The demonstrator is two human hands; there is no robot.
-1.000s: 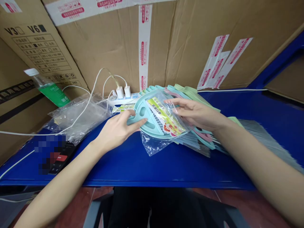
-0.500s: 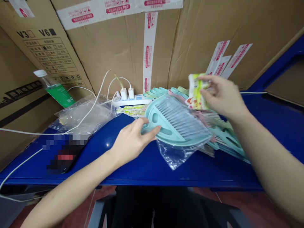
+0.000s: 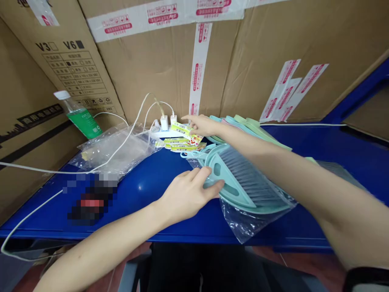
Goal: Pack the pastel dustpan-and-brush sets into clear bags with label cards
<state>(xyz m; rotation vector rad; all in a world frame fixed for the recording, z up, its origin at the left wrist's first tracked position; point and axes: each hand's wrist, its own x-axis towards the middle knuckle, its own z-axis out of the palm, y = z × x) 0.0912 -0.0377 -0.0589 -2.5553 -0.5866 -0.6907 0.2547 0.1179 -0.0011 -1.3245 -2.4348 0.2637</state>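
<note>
My left hand (image 3: 191, 192) is closed on the left edge of a mint-green dustpan (image 3: 240, 194), its thumb on top. A brush with grey bristles (image 3: 252, 174) is nested in the pan, and a clear plastic bag (image 3: 240, 221) hangs loosely from the pan's near side. Farther back, my right hand (image 3: 204, 125) pinches a yellow-green printed card (image 3: 184, 129) with its index finger stretched out to the left. Just below it lie several similar printed cards (image 3: 179, 144) in a small pile. My right forearm passes over the dustpan's far side and hides part of it.
Behind the cards stands a white power strip (image 3: 161, 133) with plugs and cables. More pastel dustpans (image 3: 258, 132) lie behind my right forearm. Clear plastic bags (image 3: 118, 148), a green-labelled bottle (image 3: 83, 121) and a blurred dark object (image 3: 91, 202) are on the left.
My right hand has carried the printed card left, from above the dustpans to the card pile by the power strip. The dustpan in my left hand appears lower and farther right.
</note>
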